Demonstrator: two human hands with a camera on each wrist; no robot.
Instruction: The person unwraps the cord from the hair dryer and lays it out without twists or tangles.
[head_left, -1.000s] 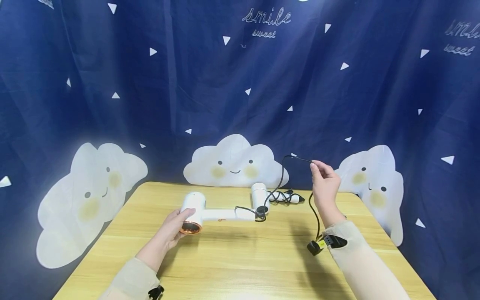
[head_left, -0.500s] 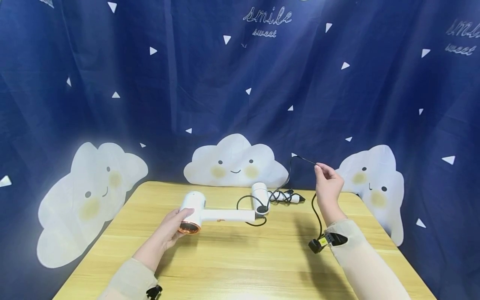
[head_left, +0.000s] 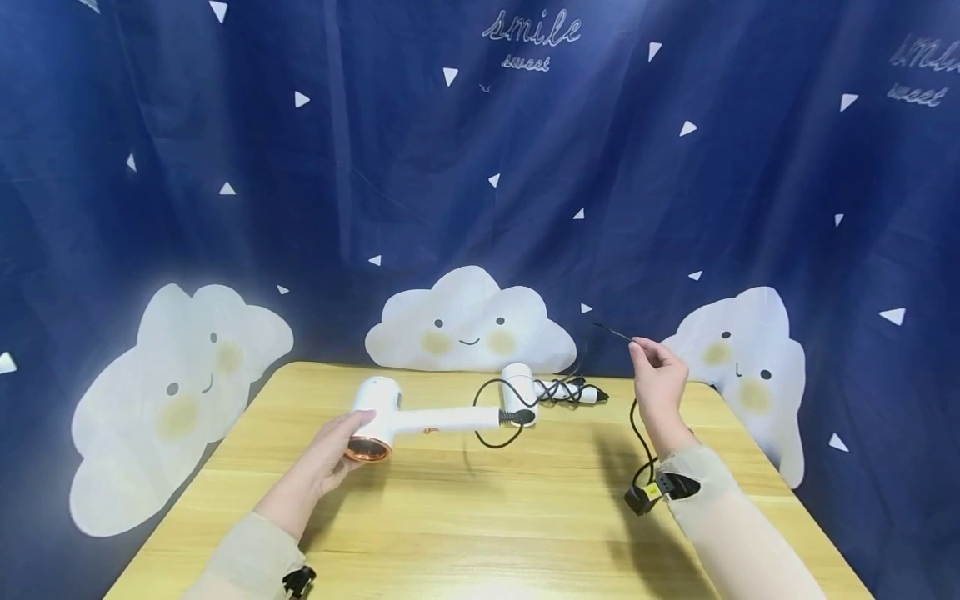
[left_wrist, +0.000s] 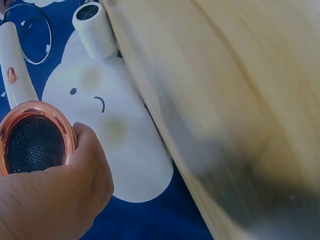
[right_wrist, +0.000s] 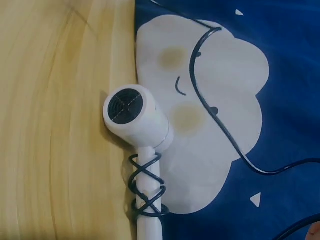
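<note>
My left hand grips the head of a white hair dryer with a copper rim, held above the table, its handle pointing right. In the left wrist view, my thumb lies beside its copper-rimmed mesh end. A thin black cord leaves the handle's end, loops, and rises toward my right hand, which pinches it between thumb and fingertips. More cord hangs below that hand, down to a black block with a yellow label by the wrist. The right wrist view shows the slack cord.
A second white hair dryer lies at the table's back edge, black cord wound crosswise round its handle. The wooden table ends at a dark blue curtain printed with clouds and triangles.
My right hand has moved slightly right and down, drawing the cord along. The held hair dryer has shifted slightly left, its handle end tilting up; the cord loop beside it has grown.
</note>
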